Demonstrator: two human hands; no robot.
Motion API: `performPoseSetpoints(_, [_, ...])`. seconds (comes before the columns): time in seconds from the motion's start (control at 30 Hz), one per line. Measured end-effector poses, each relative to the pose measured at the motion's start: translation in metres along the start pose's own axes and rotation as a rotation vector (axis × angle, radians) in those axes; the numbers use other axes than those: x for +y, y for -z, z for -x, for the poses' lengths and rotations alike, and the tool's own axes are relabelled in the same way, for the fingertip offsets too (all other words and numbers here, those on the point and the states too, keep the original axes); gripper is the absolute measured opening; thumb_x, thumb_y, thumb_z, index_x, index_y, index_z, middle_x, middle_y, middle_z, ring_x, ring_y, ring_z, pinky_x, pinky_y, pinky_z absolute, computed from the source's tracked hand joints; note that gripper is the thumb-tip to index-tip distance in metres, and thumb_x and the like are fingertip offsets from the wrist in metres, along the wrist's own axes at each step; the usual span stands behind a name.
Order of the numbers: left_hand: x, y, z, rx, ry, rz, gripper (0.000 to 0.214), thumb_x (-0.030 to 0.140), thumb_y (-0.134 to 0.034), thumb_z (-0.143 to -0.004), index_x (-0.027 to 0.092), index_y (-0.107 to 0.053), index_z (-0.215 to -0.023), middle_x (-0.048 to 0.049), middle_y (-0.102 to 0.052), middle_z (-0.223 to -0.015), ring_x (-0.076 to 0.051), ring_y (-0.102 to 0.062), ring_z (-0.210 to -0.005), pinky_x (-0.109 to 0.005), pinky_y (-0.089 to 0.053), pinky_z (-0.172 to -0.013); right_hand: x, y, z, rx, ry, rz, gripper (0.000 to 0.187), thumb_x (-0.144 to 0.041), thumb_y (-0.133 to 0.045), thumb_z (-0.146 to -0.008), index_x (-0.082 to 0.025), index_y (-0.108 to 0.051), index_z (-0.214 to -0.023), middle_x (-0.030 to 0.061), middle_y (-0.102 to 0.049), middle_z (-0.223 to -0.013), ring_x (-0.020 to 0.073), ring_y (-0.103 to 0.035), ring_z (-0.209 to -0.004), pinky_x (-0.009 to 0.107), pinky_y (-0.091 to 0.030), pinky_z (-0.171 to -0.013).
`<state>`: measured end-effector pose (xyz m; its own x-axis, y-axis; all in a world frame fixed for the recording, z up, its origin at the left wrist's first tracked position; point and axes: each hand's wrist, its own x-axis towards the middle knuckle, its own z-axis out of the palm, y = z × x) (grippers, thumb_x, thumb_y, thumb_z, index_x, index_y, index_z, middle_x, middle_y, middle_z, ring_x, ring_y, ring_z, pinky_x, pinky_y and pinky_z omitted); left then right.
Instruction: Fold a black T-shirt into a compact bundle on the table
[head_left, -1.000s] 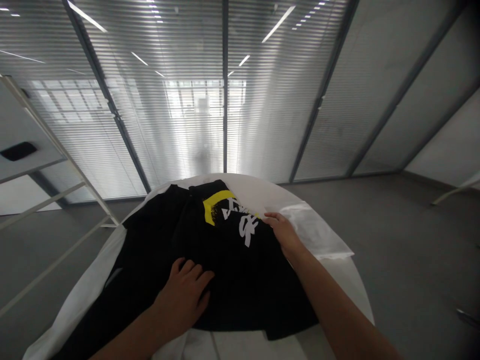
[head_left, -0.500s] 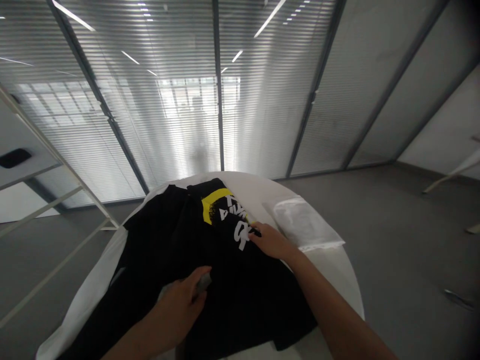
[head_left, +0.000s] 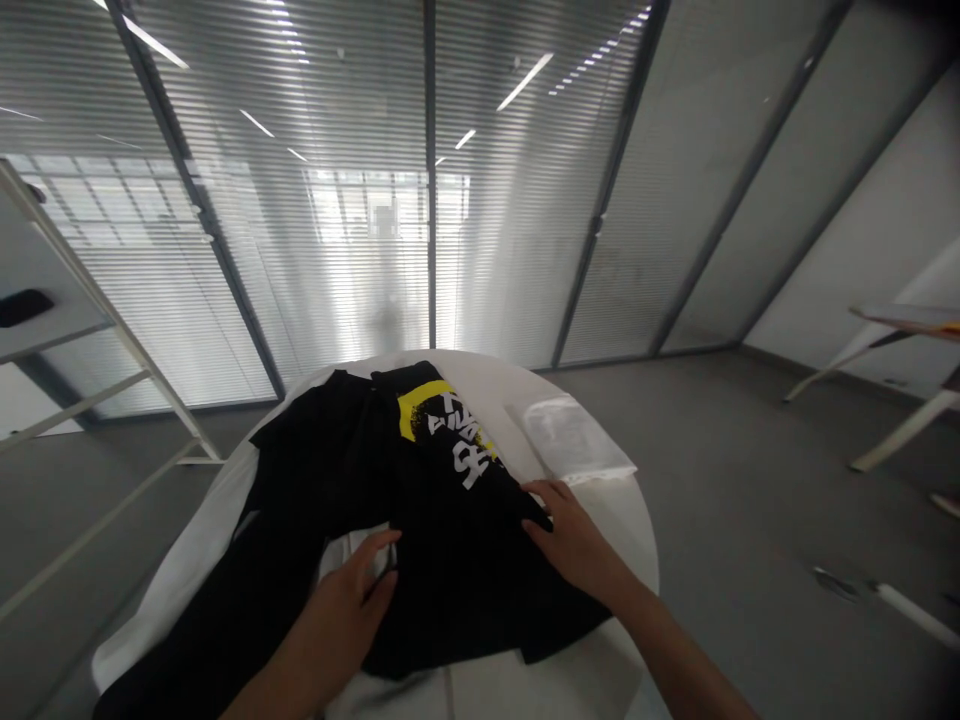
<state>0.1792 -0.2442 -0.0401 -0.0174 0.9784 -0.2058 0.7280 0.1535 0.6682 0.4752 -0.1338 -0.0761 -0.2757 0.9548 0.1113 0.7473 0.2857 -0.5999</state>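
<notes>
A black printed garment (head_left: 450, 560), with white lettering and a yellow band, lies across the white round table. My left hand (head_left: 341, 610) is at its left edge, thumb and forefinger apart with a gap between them. On the opposite edge rests my right hand (head_left: 574, 535), its fingers spread and the tips touching the fabric. More black cloth (head_left: 217, 610) extends toward the lower left; I cannot tell whether it belongs to the same garment. Between the two black parts, pale cloth shows beside my left hand.
A clear plastic bag (head_left: 574, 440) lies on the right side of the white-covered table (head_left: 495, 375). At left stands a pale metal frame (head_left: 161, 385). Another table (head_left: 900, 318) is at far right. Glass partitions with blinds (head_left: 510, 230) rise behind.
My right hand has moved toward me along the garment's right edge, off the lettering. The garment's near left edge has shifted right, uncovering pale cloth. My left hand's fingers have spread slightly.
</notes>
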Motion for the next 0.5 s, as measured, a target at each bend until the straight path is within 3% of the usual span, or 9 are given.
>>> performPoseSetpoints(0.1, [-0.005, -0.004, 0.006, 0.044, -0.01, -0.008, 0.044, 0.038, -0.029, -0.096, 0.02, -0.049, -0.132, 0.0043, -0.055, -0.057, -0.018, -0.06, -0.057, -0.032, -0.048, -0.069, 0.002, -0.007, 0.023, 0.013, -0.013, 0.033, 0.043, -0.023, -0.053, -0.085, -0.021, -0.052, -0.127, 0.011, -0.044, -0.138, 0.0229, -0.053, -0.12, 0.039, -0.041, -0.106])
performPoseSetpoints(0.17, [-0.01, -0.009, 0.01, 0.104, -0.054, -0.151, 0.041, 0.031, -0.027, -0.097, 0.021, -0.055, -0.125, 0.0009, -0.063, -0.064, -0.019, -0.065, -0.067, -0.041, -0.045, -0.09, 0.003, -0.012, 0.034, -0.009, -0.023, 0.08, 0.043, -0.023, -0.05, -0.086, -0.023, -0.051, -0.13, 0.011, -0.041, -0.14, 0.023, -0.055, -0.117, 0.039, -0.045, -0.102])
performPoseSetpoints(0.23, [-0.015, -0.014, 0.014, 0.149, -0.093, -0.332, 0.041, 0.024, -0.026, -0.096, 0.021, -0.059, -0.121, -0.0034, -0.07, -0.076, -0.02, -0.068, -0.081, -0.053, -0.029, -0.107, 0.001, -0.014, 0.042, -0.026, -0.033, 0.137, 0.045, -0.021, -0.048, -0.088, -0.026, -0.05, -0.132, 0.0103, -0.042, -0.14, 0.0233, -0.057, -0.114, 0.039, -0.048, -0.096])
performPoseSetpoints(0.3, [-0.018, -0.016, 0.017, 0.144, -0.101, -0.44, 0.042, 0.021, -0.027, -0.096, 0.022, -0.06, -0.122, -0.006, -0.073, -0.088, -0.021, -0.067, -0.092, -0.06, -0.018, -0.111, -0.003, -0.012, 0.046, 0.015, -0.034, 0.22, 0.044, -0.022, -0.047, -0.089, -0.027, -0.051, -0.133, 0.0106, -0.043, -0.14, 0.0262, -0.054, -0.117, 0.042, -0.049, -0.094])
performPoseSetpoints(0.4, [-0.017, -0.012, 0.023, 0.08, -0.089, -0.435, 0.039, 0.026, -0.035, -0.094, 0.025, -0.059, -0.125, -0.0057, -0.072, -0.096, -0.022, -0.065, -0.1, -0.06, -0.018, -0.111, -0.021, -0.008, 0.053, 0.126, 0.039, 0.335, 0.038, -0.025, -0.047, -0.09, -0.027, -0.058, -0.127, 0.0113, -0.047, -0.136, 0.0317, -0.045, -0.123, 0.047, -0.043, -0.097])
performPoseSetpoints(0.5, [-0.009, -0.009, 0.031, 0.015, -0.101, -0.353, 0.04, 0.034, -0.048, -0.09, 0.027, -0.057, -0.129, -0.0034, -0.072, -0.092, -0.023, -0.063, -0.103, -0.06, -0.018, -0.111, -0.047, -0.012, 0.063, 0.092, 0.158, 0.337, 0.03, -0.03, -0.049, -0.091, -0.028, -0.063, -0.118, 0.0109, -0.055, -0.125, 0.0305, -0.049, -0.117, 0.048, -0.038, -0.098])
